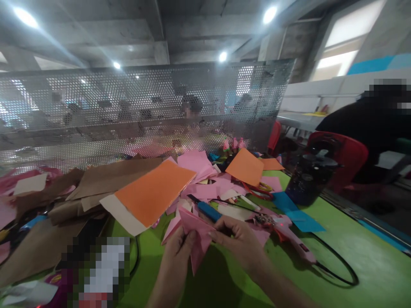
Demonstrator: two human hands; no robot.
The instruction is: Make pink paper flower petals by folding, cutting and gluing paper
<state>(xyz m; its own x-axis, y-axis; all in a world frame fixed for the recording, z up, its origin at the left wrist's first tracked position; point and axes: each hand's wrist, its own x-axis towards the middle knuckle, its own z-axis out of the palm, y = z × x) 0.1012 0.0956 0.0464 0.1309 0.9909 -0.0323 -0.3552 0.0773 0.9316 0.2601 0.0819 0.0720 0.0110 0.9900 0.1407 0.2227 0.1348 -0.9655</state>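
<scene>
At the frame's lower centre, the left hand [178,247] pinched a folded, pointed piece of pink paper [201,231], and the right hand [240,239] pinched its right edge. Folding seemed partly done — whether glue held it, I couldn't tell. Right of centre, a pink plastic glue gun [297,241] lay on the bright green desk [369,239]; left of centre, a rectangular orange sheet [154,192] remained unfolded.

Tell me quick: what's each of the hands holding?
Left hand: closed, holding the folded pink paper.
Right hand: closed, pinching the same paper's right edge.
</scene>
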